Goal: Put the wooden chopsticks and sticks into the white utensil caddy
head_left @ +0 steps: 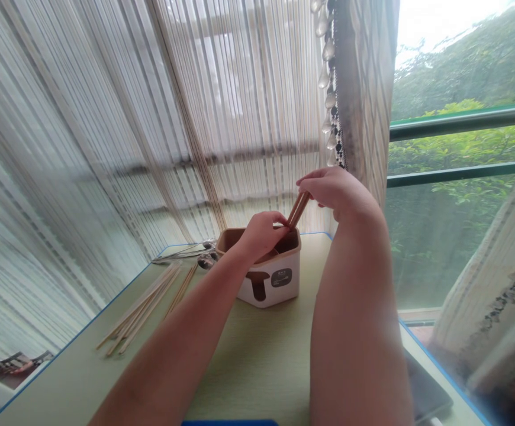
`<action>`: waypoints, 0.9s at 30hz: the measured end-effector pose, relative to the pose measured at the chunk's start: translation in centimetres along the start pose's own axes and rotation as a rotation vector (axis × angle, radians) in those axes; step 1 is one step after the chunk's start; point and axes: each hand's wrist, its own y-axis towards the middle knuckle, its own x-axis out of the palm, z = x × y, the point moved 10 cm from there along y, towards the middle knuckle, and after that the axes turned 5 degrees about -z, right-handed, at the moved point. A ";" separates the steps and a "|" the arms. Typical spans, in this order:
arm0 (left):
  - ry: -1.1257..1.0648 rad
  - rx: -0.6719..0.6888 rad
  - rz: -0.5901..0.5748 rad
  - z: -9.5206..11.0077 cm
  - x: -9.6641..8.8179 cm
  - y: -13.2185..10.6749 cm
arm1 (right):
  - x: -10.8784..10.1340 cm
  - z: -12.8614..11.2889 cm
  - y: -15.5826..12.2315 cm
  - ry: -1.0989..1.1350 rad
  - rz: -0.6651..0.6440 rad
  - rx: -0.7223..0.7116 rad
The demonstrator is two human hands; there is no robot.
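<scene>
Brown wooden chopsticks [299, 210] slant down over the right rim of a white and brown utensil holder [289, 273]. My right hand [331, 188] is closed in a pinch on their upper end, above the holder. At their lower part, my left hand [264, 234] reaches over the holder's opening with thumb and fingers closed around the sticks. The lower tips are hidden by the left hand and the rim. Inside the holder, brown inner walls show; its contents are mostly hidden by my left hand and forearm.
Left of the holder lie metal spoons [206, 260], a bundle of pale chopsticks [139, 313] in clear wrapping and a few loose thin sticks [181, 290]. A dark flat object [428, 390] rests at the right edge of the blue-edged table [244, 367]. Curtains [257, 118] hang behind.
</scene>
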 end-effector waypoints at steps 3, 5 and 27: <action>0.015 0.014 0.003 0.2 0.1 0.0 | 0.2 0.0 -0.1 -0.025 -0.037 -0.002; 0.015 0.015 0.003 0.2 0.1 0.0 | 0.3 0.0 -0.1 -0.028 -0.047 -0.002; -0.037 0.023 -0.082 0.1 0.9 0.1 | -0.2 0.3 0.7 -0.066 0.020 -0.011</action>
